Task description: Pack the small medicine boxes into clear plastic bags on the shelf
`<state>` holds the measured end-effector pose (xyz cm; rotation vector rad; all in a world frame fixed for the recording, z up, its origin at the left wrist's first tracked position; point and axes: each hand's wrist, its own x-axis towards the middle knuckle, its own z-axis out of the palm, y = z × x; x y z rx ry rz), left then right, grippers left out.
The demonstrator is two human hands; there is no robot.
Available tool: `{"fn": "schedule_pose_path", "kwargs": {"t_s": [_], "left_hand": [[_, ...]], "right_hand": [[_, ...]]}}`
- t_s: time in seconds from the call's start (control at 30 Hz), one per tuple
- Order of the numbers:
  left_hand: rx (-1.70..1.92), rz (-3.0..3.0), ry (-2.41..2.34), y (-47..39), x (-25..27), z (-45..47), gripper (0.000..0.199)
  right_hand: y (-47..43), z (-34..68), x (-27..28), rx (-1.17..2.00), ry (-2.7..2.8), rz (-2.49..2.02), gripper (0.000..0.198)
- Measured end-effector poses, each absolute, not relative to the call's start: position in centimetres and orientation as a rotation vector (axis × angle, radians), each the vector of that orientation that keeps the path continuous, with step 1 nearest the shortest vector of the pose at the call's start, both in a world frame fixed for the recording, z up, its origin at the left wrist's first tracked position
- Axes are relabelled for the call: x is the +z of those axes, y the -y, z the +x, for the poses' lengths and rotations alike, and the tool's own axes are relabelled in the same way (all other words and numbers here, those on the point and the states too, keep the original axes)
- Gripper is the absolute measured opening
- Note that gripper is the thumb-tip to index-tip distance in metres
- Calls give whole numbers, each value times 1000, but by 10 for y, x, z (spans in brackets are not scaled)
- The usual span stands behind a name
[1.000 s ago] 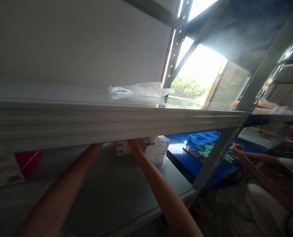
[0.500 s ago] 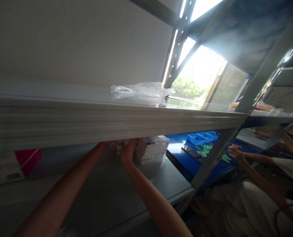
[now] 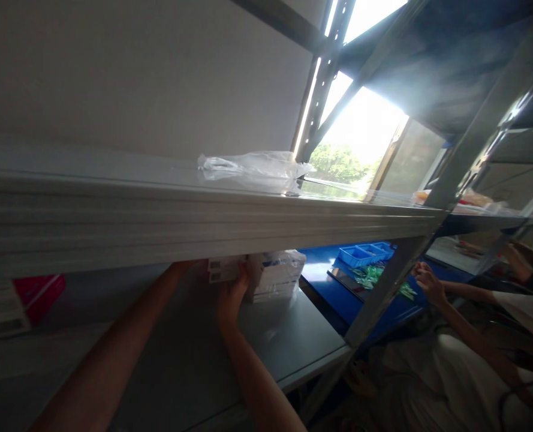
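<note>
The right hand (image 3: pixel 232 295) has its fingertips at the small white boxes (image 3: pixel 221 270); whether it grips them or only touches them, one cannot tell. It sits lower in view than a second ago — then its fingers were hidden behind the upper shelf (image 3: pixel 248 225), and now they show, with more of the boxes beside them. The left hand (image 3: pixel 186 265) is mostly hidden by that shelf's front edge, so its hold cannot be told. The boxes rest on the lower shelf (image 3: pixel 302 336), left of a plastic-wrapped stack (image 3: pixel 277 279), which remains near the right edge of the surface. A red box (image 3: pixel 41 295) lies toward the surface's left side. Beyond the right edge — on a blue table (image 3: pixel 318 270) — green packets (image 3: pixel 369 276) lie near a co-worker's hands (image 3: pixel 428 281).
</note>
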<state>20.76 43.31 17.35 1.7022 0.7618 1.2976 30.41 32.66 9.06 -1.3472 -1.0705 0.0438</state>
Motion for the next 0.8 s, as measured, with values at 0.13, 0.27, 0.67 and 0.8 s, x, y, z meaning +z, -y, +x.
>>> {"fn": "schedule_pose_path", "kwargs": {"t_s": [0.13, 0.27, 0.67, 0.8], "left_hand": [[1215, 1687, -754, -432, 172, 206, 55], [1119, 1682, -688, -433, 170, 202, 54], [1034, 1699, -817, -456, 161, 205, 51], [1088, 1671, -778, -446, 168, 195, 52]], "right_hand": [[-329, 309, 96, 54, 1053, -1367, 61], [-328, 312, 99, 43, 1020, -1392, 58], [-328, 314, 100, 48, 1031, -1390, 53], [-329, 316, 98, 19, 1008, -1407, 52]]}}
